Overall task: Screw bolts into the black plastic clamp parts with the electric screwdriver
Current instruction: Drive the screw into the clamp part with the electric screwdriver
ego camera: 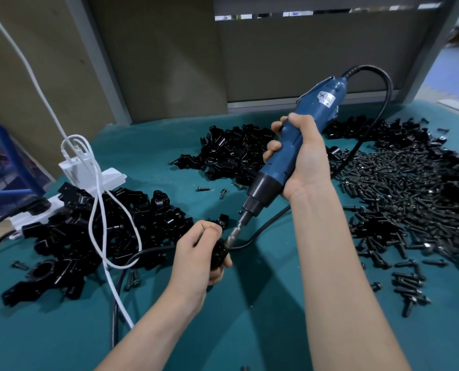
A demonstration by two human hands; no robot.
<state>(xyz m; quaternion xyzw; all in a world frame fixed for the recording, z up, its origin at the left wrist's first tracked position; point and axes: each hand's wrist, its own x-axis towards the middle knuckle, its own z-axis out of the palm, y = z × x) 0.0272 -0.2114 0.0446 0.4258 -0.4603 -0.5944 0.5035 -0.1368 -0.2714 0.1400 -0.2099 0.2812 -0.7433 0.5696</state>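
- While my left hand (196, 253) gripped one clamp (219, 254) at six o'clock, my right hand (306, 162) held the screwdriver (273, 167), bit on it.
- Heaps of bolts (410, 199) at three o'clock suggested most work remained.

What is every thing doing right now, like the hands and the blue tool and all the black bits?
left hand, gripping the held clamp part
right hand, gripping the electric screwdriver
electric screwdriver, tilted, bit tip at the held clamp part
bolts, loose in a heap at right
clamp piles, lying loose, untouched
white cable, draped over a clamp pile
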